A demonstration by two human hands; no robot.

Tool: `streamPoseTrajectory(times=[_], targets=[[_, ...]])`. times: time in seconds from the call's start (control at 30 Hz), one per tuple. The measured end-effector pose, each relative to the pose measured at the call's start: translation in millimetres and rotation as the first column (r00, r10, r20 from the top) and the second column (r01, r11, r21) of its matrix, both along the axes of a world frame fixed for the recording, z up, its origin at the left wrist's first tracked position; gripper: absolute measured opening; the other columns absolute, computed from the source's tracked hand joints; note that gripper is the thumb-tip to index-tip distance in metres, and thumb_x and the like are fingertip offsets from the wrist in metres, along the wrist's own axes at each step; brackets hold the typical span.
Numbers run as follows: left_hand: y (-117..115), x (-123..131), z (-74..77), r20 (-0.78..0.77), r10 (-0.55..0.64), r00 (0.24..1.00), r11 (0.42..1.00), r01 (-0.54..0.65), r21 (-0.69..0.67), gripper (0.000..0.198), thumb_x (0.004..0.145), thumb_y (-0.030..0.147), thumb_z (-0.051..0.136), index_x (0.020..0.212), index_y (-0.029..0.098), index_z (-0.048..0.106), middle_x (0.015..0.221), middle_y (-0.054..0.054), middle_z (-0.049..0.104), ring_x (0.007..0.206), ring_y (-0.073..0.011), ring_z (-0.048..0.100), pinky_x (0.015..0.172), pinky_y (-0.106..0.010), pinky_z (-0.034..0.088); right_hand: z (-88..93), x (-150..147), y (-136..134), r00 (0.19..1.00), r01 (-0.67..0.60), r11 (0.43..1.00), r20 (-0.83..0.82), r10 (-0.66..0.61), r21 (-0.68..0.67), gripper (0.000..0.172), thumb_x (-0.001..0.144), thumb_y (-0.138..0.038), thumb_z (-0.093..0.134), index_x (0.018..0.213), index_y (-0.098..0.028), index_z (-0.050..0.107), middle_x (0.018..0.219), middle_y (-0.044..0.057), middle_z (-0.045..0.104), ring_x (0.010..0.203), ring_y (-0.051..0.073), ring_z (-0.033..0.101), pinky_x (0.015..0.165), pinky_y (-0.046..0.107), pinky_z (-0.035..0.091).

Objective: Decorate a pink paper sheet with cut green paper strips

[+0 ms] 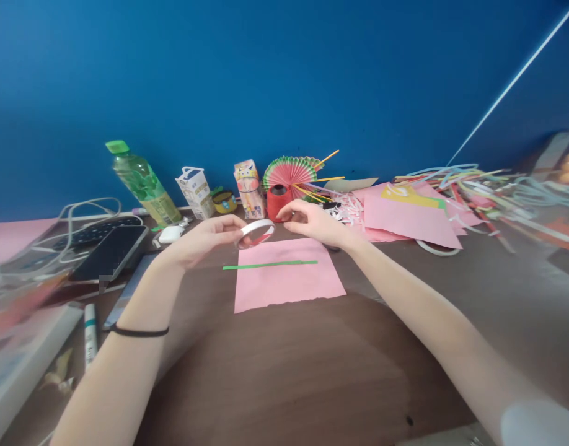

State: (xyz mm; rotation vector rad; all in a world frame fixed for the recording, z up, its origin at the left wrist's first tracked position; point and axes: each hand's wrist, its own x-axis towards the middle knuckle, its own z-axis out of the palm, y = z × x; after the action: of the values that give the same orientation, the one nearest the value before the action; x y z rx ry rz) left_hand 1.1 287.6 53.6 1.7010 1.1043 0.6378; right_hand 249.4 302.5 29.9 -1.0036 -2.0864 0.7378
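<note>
My left hand (219,232) pinches a roll of white tape (258,233) by its left side, above the far edge of a pink sheet of paper (289,285). Just right of the roll, my right hand (310,221) is raised with its fingers bent and a gap between thumb and forefinger; I see nothing held in it. Across the pink sheet runs a thin green strip (270,265), its left end sticking out past the paper's edge. Right behind my right fingers stands a red spool (277,199).
Along the blue wall stand a green bottle (145,186), two small cartons and a paper fan (290,171). Pink papers (405,214) and loose paper strips (502,192) lie to the right. A phone (110,251), cables and a marker (90,334) lie on the left.
</note>
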Motion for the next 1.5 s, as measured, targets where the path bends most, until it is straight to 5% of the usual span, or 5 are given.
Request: streamPoseTrajectory(times=[0.23,0.7,0.87,1.0,1.5], targets=[[-2,7,-1.5,-0.038,-0.104,0.994,0.994,0.103,-0.023,0.019,0.074,0.036,0.061,0.084,0.021,0.063,0.084,-0.003,0.069,0.082,-0.0175,0.061,0.08,-0.031,0.045,5.6,-6,-9,0.987,-0.158,0.987,0.026,0.158,-0.014,0.026,0.074,-0.022,0.06,0.099,-0.017,0.062,0.098,0.005,0.061,0.074,0.012,0.053,0.07,0.027,0.043],[-2,18,-10.1,-0.008,-0.264,0.964,0.961,0.262,-0.082,0.039,0.075,0.024,0.06,0.114,0.022,0.054,0.112,-0.006,0.065,0.107,-0.0207,0.058,0.09,-0.032,0.043,-14.0,-4,6,0.982,-0.085,0.932,-0.189,0.018,-0.352,0.018,0.075,-0.013,0.052,0.092,-0.013,0.059,0.101,0.009,0.066,0.087,0.016,0.063,0.077,0.03,0.05],[-3,25,-15.2,-0.016,-0.193,0.981,0.981,0.192,-0.036,0.037,0.077,0.027,0.057,0.113,0.017,0.053,0.092,-0.006,0.069,0.088,-0.0191,0.063,0.08,-0.032,0.046,-12.0,-4,5,0.996,0.052,0.992,-0.065,-0.06,-0.117,0.039,0.074,-0.012,0.054,0.112,-0.016,0.057,0.113,0.009,0.061,0.08,0.013,0.06,0.077,0.032,0.049],[-7,31,-15.0,0.0,-0.187,0.982,0.981,0.186,-0.058,0.042,0.078,0.031,0.058,0.116,0.016,0.052,0.089,-0.006,0.069,0.082,-0.018,0.063,0.074,-0.03,0.046,-5.1,-8,-4,0.996,-0.067,0.997,-0.049,0.069,0.046,0.04,0.075,-0.011,0.053,0.113,-0.022,0.059,0.118,0.006,0.057,0.076,0.01,0.058,0.075,0.028,0.048],[-8,30,-19.7,0.086,-0.376,0.923,0.906,0.386,-0.172,0.058,0.074,0.02,0.059,0.13,0.021,0.044,0.119,-0.011,0.062,0.116,-0.0236,0.053,0.097,-0.038,0.038,-8.6,-7,0,0.998,-0.053,0.994,-0.042,0.05,-0.091,0.022,0.079,-0.012,0.046,0.095,-0.016,0.06,0.094,0.004,0.065,0.082,0.014,0.06,0.078,0.031,0.047]])
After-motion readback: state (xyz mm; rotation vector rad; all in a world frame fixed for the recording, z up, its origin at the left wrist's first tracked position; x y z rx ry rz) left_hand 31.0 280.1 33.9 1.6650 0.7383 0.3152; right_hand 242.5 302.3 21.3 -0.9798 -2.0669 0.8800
